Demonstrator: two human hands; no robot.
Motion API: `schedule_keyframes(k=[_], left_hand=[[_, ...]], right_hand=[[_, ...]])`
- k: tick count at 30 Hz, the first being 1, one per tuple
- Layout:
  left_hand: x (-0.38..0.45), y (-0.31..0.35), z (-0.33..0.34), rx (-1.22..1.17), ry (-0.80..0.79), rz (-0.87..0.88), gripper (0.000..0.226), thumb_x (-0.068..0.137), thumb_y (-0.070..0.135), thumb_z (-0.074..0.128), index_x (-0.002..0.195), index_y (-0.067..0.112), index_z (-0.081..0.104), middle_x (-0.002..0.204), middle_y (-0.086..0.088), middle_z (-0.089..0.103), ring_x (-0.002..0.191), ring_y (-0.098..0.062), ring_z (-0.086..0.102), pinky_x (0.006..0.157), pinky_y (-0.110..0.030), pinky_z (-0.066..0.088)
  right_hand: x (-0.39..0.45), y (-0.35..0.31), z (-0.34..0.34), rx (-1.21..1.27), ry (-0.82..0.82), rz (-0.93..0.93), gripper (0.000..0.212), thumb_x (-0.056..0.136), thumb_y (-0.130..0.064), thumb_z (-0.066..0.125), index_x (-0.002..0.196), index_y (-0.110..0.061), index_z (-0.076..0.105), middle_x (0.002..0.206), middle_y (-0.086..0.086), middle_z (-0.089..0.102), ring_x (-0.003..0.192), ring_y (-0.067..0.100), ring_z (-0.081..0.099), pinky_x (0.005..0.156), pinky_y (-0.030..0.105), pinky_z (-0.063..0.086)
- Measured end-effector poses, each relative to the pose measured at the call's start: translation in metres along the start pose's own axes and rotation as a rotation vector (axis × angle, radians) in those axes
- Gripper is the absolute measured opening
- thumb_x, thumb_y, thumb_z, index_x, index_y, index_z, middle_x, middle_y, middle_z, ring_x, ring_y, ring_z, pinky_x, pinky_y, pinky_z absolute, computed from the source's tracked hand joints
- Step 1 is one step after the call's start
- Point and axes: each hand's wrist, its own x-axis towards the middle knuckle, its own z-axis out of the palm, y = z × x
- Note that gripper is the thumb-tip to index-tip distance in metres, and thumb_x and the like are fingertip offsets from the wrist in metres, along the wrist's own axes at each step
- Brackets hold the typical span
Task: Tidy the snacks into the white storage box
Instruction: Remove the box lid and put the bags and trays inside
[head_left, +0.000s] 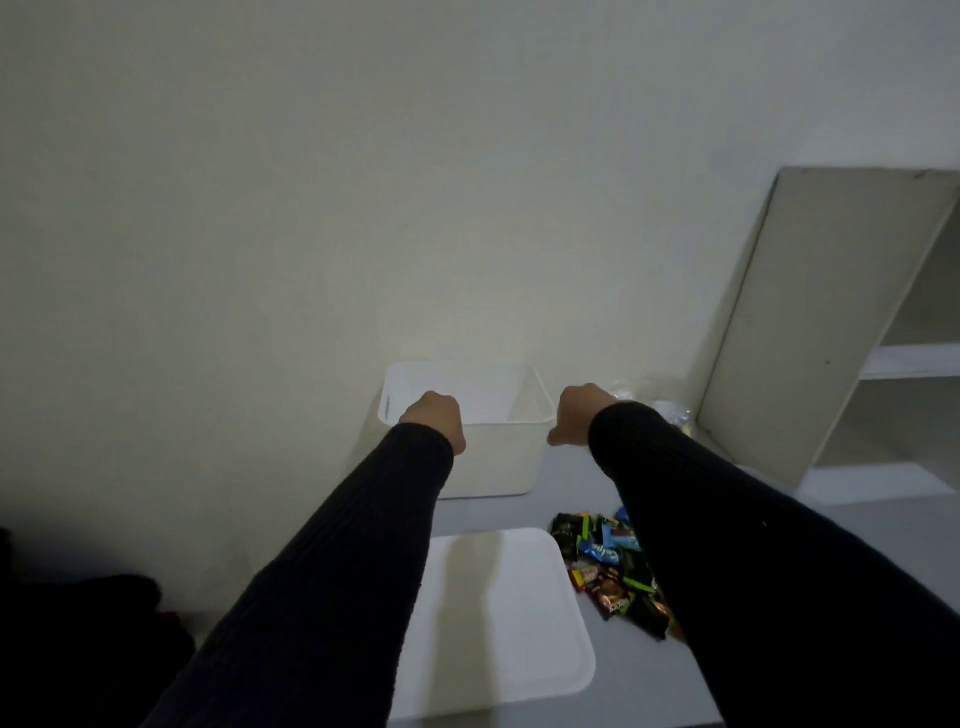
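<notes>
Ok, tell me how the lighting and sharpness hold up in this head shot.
Head view: dim and flat overall, with dark lower corners. The sleeves cast soft shadows across the white lid. The white storage box is washed out and soft-edged. The snacks are colourful but their print is mostly blurred. Wide-angle bending tilts the shelf unit.

We are looking at what seems a plain room in a home: a bare off-white wall (311, 208) is filling most of the view, a pale shelf unit (810, 332) is standing at the right, and wrapped snacks (613, 566) are lying on a grey tabletop (644, 670).
</notes>
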Motion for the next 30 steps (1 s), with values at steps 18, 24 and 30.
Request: schedule_keyframes(k=[18,24,30], left_hand=[[0.198,0.204,0.112,-0.194,-0.157,0.213,0.033,0.09,0.023,0.053,0.116,0.003,0.059,0.124,-0.011,0.058,0.109,-0.024,0.056,0.083,-0.026,0.044],[0.269,0.266,0.181,-0.439,-0.28,0.074,0.06,0.086,0.032,0.061,0.141,0.023,0.037,0.138,-0.014,0.045,0.12,-0.029,0.05,0.089,-0.026,0.04],[0.328,0.286,0.245,-0.603,-0.218,-0.117,0.075,0.081,0.04,0.066,0.144,0.039,0.026,0.148,-0.017,0.03,0.136,-0.035,0.03,0.111,-0.039,0.028]], right_hand=[[0.15,0.233,0.011,-0.085,-0.088,0.118,0.04,0.09,-0.034,0.056,0.122,-0.011,0.061,0.125,0.005,0.061,0.114,0.022,0.056,0.09,0.025,0.043],[0.232,0.331,0.038,0.109,-0.162,0.133,0.049,0.085,-0.027,0.065,0.133,-0.021,0.052,0.139,0.002,0.052,0.125,0.022,0.049,0.099,0.027,0.039],[0.305,0.401,0.084,0.395,-0.12,0.209,0.07,0.075,-0.027,0.077,0.138,-0.023,0.047,0.147,0.003,0.044,0.129,0.022,0.046,0.102,0.027,0.037]])
